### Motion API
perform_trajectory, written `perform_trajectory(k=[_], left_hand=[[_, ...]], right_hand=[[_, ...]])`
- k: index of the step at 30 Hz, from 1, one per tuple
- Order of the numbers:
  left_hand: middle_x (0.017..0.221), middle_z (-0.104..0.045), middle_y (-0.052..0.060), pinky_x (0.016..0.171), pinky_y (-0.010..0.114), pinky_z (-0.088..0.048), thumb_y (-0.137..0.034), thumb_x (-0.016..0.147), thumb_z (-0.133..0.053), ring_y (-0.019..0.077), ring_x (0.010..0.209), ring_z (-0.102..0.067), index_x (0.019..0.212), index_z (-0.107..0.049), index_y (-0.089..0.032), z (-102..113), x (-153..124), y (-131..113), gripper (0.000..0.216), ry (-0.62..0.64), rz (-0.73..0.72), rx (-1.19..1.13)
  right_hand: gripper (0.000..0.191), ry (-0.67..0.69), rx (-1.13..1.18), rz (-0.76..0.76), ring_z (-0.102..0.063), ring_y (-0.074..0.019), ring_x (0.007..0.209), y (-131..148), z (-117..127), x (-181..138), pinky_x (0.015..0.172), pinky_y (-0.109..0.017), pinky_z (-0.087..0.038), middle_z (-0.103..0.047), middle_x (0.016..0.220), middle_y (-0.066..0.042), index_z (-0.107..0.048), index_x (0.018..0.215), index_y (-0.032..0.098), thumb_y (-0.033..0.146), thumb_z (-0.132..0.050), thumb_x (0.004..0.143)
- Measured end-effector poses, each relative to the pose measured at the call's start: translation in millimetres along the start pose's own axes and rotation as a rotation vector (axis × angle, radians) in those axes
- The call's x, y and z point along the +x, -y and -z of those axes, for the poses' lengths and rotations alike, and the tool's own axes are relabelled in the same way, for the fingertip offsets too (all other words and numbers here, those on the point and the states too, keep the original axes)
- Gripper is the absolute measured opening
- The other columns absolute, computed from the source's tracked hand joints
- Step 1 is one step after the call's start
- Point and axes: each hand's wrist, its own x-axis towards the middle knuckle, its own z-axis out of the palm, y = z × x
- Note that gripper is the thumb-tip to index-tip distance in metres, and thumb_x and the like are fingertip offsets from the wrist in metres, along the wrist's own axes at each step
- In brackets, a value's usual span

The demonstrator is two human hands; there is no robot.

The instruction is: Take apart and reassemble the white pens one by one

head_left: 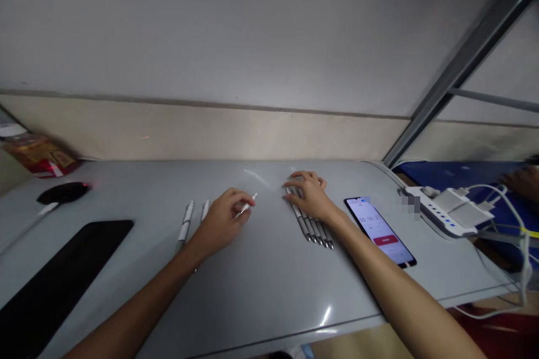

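Pen [245,208] pinched in left hand [221,219]; right hand [311,197] palm-down, spread over pen row [314,228].

On the smartphone [374,227] lying toward the right end of the tabletop [261,291], the screen displays the digits 00:56.27, above a red button [385,240] whose lettering is too small to read.

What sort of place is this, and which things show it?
Probably a desk in a home or dormitory room: pens and a lit phone lie on it, a power strip at its edge.
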Motion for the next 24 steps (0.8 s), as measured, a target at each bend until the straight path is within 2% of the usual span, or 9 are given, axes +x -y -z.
perform_trajectory(k=[5,6,9,12,15,17,19,21,24], left_hand=[[0.102,-0.065,0.005,0.078,0.031,-0.052,-0.022,0.081,-0.054,0.0166,0.086,-0.064,0.098,-0.061,-0.021,0,-1,-3,0.019,0.069,-0.021,-0.111],[0.101,-0.066,0.005,0.078,0.031,-0.052,-0.023,0.082,-0.054,0.0169,0.087,-0.066,0.100,-0.059,-0.021,0,-2,-5,0.019,0.097,-0.010,-0.149],[0.093,-0.070,0.002,0.076,0.030,-0.053,-0.027,0.085,-0.054,0.0178,0.087,-0.068,0.104,-0.054,-0.023,0,-5,-14,0.019,0.177,0.020,-0.250],[0.100,-0.069,0.002,0.078,0.030,-0.053,-0.030,0.087,-0.054,0.0167,0.089,-0.068,0.105,-0.050,-0.024,-1,-7,-21,0.019,0.177,0.004,-0.304],[0.104,-0.068,0.003,0.073,0.028,-0.052,-0.033,0.088,-0.054,0.0153,0.083,-0.067,0.105,-0.051,-0.023,-1,-7,-22,0.020,0.132,-0.021,-0.180],[0.098,-0.068,0.002,0.070,0.028,-0.050,-0.036,0.090,-0.052,0.0157,0.079,-0.065,0.104,-0.055,-0.023,1,-6,-20,0.020,0.088,-0.052,-0.005],[0.090,-0.068,0.002,0.071,0.030,-0.047,-0.037,0.092,-0.048,0.0163,0.079,-0.063,0.101,-0.058,-0.022,2,-4,-16,0.021,0.057,-0.105,0.138],[0.088,-0.066,0.002,0.074,0.030,-0.046,-0.037,0.095,-0.043,0.0163,0.079,-0.061,0.099,-0.059,-0.020,3,-2,-13,0.023,0.055,-0.160,0.201],[0.091,-0.063,0.003,0.078,0.031,-0.045,-0.035,0.097,-0.037,0.0166,0.085,-0.058,0.098,-0.058,-0.019,1,-2,-10,0.026,0.077,-0.227,0.230]], right_hand=[[0.027,-0.054,0.107,0.027,-0.043,-0.0297,0.118,14,13,-7,0.093,-0.050,-0.031,-0.056,0.126,-0.011,-0.068,0.112,0.027,0.035,-0.062,0.087],[0.029,-0.059,0.176,0.064,-0.046,-0.0269,0.116,20,15,-10,0.094,-0.047,-0.033,-0.058,0.124,-0.010,-0.065,0.116,0.027,0.035,-0.061,0.088],[0.044,0.057,0.413,0.250,-0.057,-0.0179,0.099,36,19,-16,0.086,-0.033,-0.042,-0.062,0.119,-0.007,-0.056,0.129,0.026,0.035,-0.064,0.086],[0.026,0.114,0.435,0.326,-0.061,-0.0153,0.088,48,18,-20,0.079,-0.027,-0.043,-0.069,0.105,-0.005,-0.064,0.114,0.023,0.030,-0.058,0.091],[0.022,0.072,0.388,0.243,-0.059,-0.0143,0.079,49,18,-21,0.074,-0.026,-0.040,-0.070,0.091,-0.004,-0.069,0.096,0.019,0.029,-0.049,0.095],[0.032,0.050,0.381,0.113,-0.053,-0.0125,0.066,46,18,-20,0.064,-0.025,-0.037,-0.064,0.074,-0.002,-0.067,0.084,0.017,0.037,-0.044,0.097],[0.045,0.072,0.411,-0.007,-0.044,-0.0110,0.056,41,20,-20,0.056,-0.025,-0.031,-0.053,0.059,0.001,-0.062,0.074,0.016,0.046,-0.039,0.097],[0.048,0.134,0.463,-0.047,-0.040,-0.0104,0.054,38,22,-20,0.053,-0.025,-0.028,-0.046,0.057,0.003,-0.059,0.070,0.016,0.052,-0.039,0.095],[0.044,0.209,0.523,-0.007,-0.039,-0.0100,0.057,37,24,-21,0.054,-0.025,-0.028,-0.046,0.060,0.003,-0.057,0.070,0.017,0.053,-0.046,0.092]])
